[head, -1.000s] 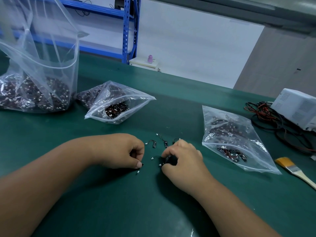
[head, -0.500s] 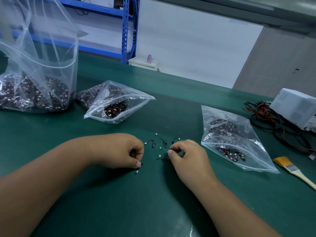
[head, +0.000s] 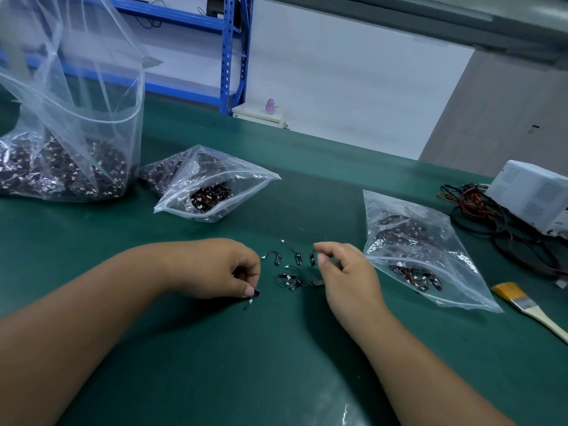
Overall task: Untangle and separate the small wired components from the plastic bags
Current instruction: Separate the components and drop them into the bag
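Several small black wired components with white plugs lie on the green mat between my hands: two separated ones (head: 276, 258) in a row and a tangled cluster (head: 292, 279) below them. My left hand (head: 221, 269) pinches one component (head: 255, 293) against the mat, its white plug trailing below. My right hand (head: 344, 272) is raised slightly, its thumb and forefinger pinching another component (head: 312, 258) at the right end of the row. Three clear plastic bags hold more components: a large upright bag (head: 70, 167) at the far left, a middle bag (head: 209, 192) and a right bag (head: 415, 241).
A paintbrush (head: 528, 305) lies at the right edge of the mat. Behind it sit a white box device (head: 534, 195) and a coil of black and red cables (head: 479, 210). Blue shelving (head: 227, 56) stands beyond the table.
My right hand has left the tangled cluster and moved up and away, carrying one component to the row. The cluster it covered now shows. My left hand has stayed put.
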Demonstrator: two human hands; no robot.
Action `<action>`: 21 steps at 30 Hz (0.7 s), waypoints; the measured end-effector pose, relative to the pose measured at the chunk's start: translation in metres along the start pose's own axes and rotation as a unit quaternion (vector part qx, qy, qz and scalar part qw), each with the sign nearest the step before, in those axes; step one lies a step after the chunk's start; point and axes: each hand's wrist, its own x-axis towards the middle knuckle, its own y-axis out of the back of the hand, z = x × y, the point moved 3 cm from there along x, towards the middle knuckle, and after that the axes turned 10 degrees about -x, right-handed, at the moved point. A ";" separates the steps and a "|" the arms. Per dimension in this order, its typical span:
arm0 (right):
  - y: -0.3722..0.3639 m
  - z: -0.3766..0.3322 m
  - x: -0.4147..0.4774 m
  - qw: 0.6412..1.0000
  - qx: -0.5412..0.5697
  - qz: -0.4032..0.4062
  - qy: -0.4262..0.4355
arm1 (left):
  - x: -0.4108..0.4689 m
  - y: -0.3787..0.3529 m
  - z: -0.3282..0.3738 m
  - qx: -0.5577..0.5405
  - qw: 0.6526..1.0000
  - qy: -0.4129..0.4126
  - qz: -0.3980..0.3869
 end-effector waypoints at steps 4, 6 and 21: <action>0.002 0.008 -0.001 0.996 0.052 0.026 -0.067 | 0.001 0.000 0.001 -0.016 1.000 -0.010 0.010; 0.001 0.005 -0.003 0.998 0.030 0.023 -0.041 | 0.001 0.000 0.003 -0.032 0.999 -0.017 0.025; -0.006 -0.025 -0.018 0.976 -0.075 0.017 0.204 | 0.000 -0.001 0.025 -0.091 0.982 -0.090 0.140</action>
